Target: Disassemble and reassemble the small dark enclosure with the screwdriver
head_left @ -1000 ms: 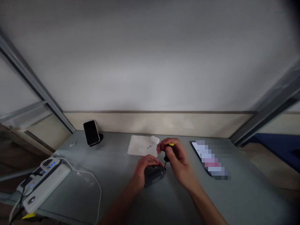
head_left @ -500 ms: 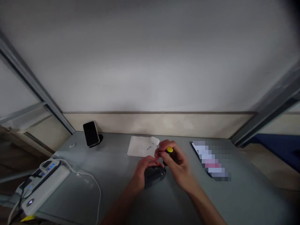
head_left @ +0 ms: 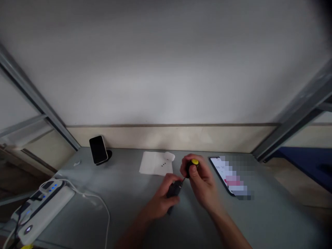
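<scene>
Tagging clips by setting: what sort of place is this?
Probably a small desk bay used as a workbench; home, dorm or workshop, I can't tell. Signs: gray tabletop against a pale wall, metal posts at both sides, and a screwdriver held at a dark block.

On the grey table (head_left: pixel 129 207): white paper (head_left: pixel 153 163), a lit phone (head_left: pixel 220 169), a white cable (head_left: pixel 109 217), blue-lit equipment (head_left: pixel 46 194), and a dark-screened device (head_left: pixel 98 150).

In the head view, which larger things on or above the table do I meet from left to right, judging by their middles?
Device with blue lights → small screen on a stand → white paper → dark box → screwdriver → phone.
</scene>
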`<state>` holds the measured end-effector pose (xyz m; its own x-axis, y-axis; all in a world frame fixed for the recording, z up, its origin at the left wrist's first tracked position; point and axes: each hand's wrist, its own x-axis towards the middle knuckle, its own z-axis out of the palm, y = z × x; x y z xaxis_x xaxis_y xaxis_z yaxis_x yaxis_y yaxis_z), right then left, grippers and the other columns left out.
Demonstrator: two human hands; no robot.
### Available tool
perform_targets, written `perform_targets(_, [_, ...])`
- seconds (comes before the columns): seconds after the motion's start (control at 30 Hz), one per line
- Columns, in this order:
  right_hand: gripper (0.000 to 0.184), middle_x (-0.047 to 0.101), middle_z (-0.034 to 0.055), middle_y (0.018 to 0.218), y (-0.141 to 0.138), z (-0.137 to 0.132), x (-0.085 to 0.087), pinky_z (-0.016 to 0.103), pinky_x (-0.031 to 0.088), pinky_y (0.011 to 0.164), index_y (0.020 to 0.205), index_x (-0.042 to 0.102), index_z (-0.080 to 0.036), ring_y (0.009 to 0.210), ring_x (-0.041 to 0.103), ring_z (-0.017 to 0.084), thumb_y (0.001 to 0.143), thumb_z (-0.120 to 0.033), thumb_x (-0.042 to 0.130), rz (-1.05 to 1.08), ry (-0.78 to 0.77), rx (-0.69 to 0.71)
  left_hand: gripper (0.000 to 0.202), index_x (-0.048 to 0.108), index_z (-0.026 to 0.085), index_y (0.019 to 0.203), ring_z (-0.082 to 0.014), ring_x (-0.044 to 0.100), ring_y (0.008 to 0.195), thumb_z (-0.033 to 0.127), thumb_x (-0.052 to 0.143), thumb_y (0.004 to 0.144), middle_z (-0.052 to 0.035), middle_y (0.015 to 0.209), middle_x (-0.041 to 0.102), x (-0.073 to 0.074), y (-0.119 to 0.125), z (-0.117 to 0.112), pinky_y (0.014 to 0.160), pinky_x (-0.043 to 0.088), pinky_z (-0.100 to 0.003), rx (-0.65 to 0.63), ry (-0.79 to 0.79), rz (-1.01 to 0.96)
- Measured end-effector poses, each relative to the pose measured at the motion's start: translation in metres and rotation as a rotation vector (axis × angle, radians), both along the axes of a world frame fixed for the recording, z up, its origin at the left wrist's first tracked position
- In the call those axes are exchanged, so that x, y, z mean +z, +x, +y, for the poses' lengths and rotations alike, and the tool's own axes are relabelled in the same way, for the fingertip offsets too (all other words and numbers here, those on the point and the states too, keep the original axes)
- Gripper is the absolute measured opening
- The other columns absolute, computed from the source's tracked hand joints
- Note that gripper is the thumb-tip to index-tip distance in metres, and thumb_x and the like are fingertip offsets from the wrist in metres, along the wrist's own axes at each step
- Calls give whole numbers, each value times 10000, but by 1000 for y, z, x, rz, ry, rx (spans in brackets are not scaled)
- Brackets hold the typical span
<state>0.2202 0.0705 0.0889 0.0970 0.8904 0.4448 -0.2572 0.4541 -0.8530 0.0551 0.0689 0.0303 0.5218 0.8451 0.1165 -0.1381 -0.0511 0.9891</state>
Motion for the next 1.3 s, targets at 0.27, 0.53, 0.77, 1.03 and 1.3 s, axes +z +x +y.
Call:
perform_targets(0.27, [221,609,26,927,5,2,9,328,442,627,1209,688,-354,749,576,194,1006,-440,665,88,16,93,487,607,261,1269,-175,500,862,216,649,786,-8,1077,596,-6,4,3,766,354,-280,-63,-228,69])
perform_targets(0.53, [203,588,48,878,-7,-4,5,300,407,554,1072,700,-282,740,535,197,1043,-440,577,189,-49,261,136,643,201,812,-197,486,837,305,556,813,-21,864,557,-10,16,5,777,357,-300,102,-103,-6])
perform_targets(0.77, [132,663,30,990,-13,-5,12,270,474,581,1052,586,-303,765,610,173,999,-359,693,131,-2,286,113,562,218,778,-176,472,766,327,550,801,10,764,525,-13,19,6,767,397,-294,136,-226,88])
perform_targets(1.03, [275,556,21,887,-9,-5,2,278,446,525,1215,627,-309,668,530,163,1080,-503,486,63,-56,224,84,527,224,761,-181,470,784,302,511,788,2,789,518,-4,18,4,756,397,-294,115,-220,124])
perform_targets(1.3, [184,648,6,961,-16,-4,14,281,537,691,953,621,-271,787,644,150,957,-389,762,51,-24,150,113,568,234,829,-205,510,831,329,519,794,-9,826,564,-2,18,3,809,437,-324,148,-248,166])
